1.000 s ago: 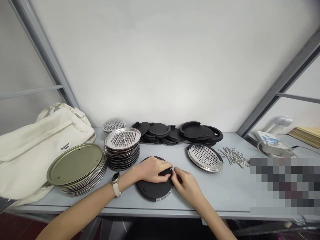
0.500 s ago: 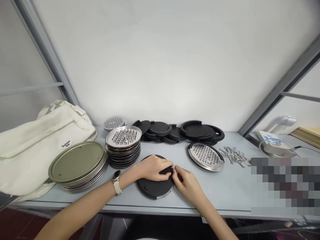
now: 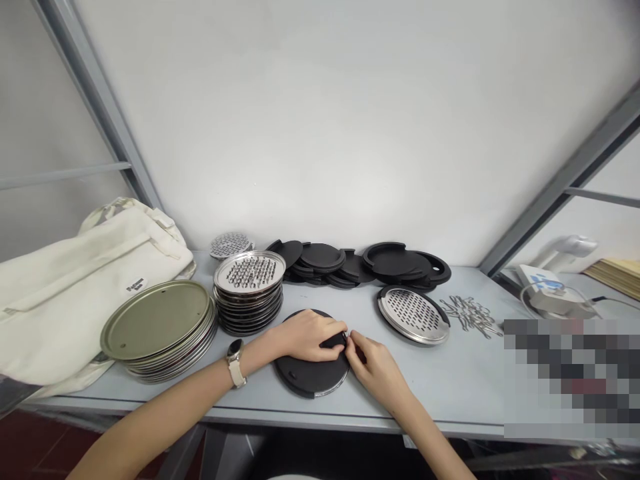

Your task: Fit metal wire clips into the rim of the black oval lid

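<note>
A round black disc point(image 3: 314, 377) with a metal strip along part of its rim lies flat on the table in front of me. My left hand point(image 3: 311, 337) is over its upper part, fingers curled and gripping it near the right edge. At that edge my right hand point(image 3: 371, 363) pinches with thumb and forefinger. Between its fingertips only a small shiny bit shows, too small to name. A round metal grater point(image 3: 414, 315) with a black rim piece lies to the right of my hands. Beyond it is a pile of bent wire clips point(image 3: 473, 316).
Left of my hands stand a stack of round grater plates point(image 3: 250, 273) and a stack of round lids, olive green on top point(image 3: 157, 320). Several black round holders point(image 3: 320, 257) lie along the wall. A cream cloth bag point(image 3: 90, 267) rests at far left, a white box point(image 3: 547, 287) at right.
Both hands keep nearly the same place and grip on the disc. The camera view has shifted slightly; nothing else has visibly moved.
</note>
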